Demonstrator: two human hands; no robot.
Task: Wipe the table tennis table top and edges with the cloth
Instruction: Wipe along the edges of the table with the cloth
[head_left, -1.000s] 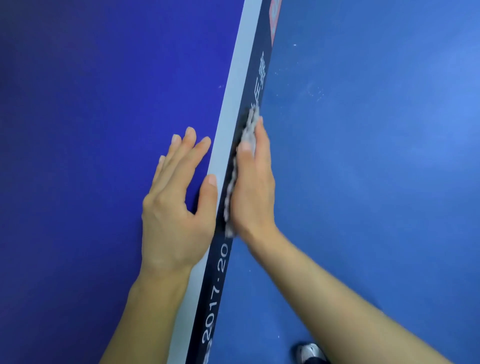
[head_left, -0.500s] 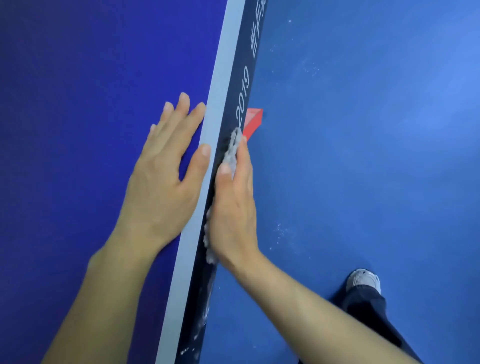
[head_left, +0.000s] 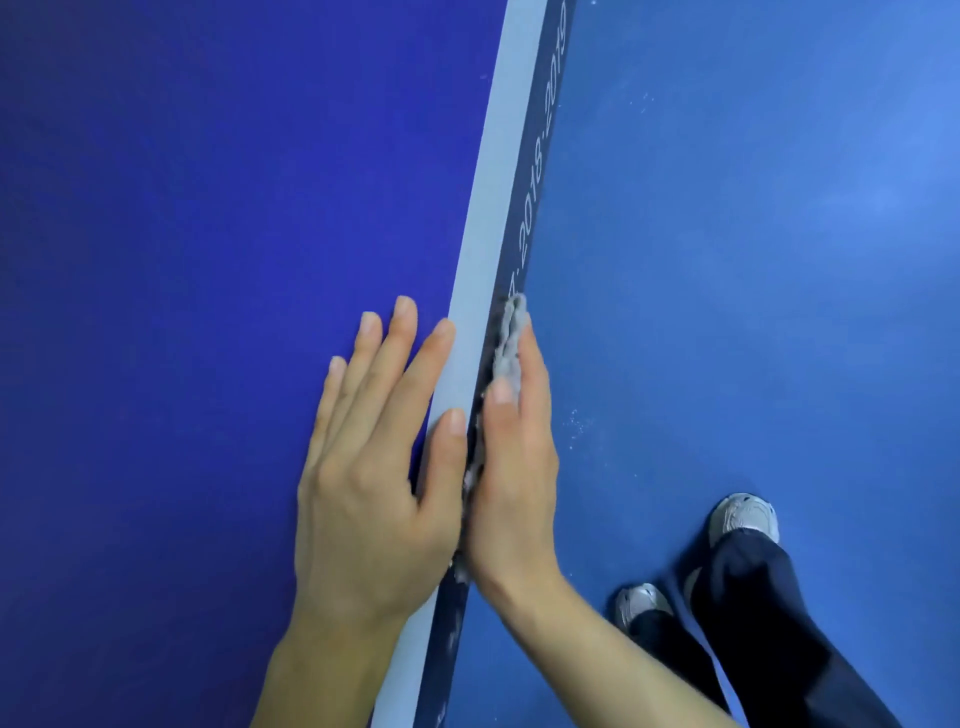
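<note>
The dark blue table top (head_left: 182, 260) fills the left half, bordered by a white line (head_left: 493, 182) and a dark side edge (head_left: 540, 156) printed with white year numbers. My left hand (head_left: 374, 467) lies flat on the top beside the white line, fingers straight, thumb on the line. My right hand (head_left: 514, 467) presses a grey cloth (head_left: 506, 343) against the side edge with straight fingers. The cloth sticks out past my fingertips and shows below my wrist; the rest is hidden under my palm.
The lighter blue floor (head_left: 753, 260) lies to the right of the table, with small white specks near the edge. My own legs in dark trousers (head_left: 753, 613) and light shoes (head_left: 743, 514) stand at the lower right.
Both hands have slid back along the edge together with the cloth, past the printed years. The red mark beside the edge is out of view, and both shoes now show.
</note>
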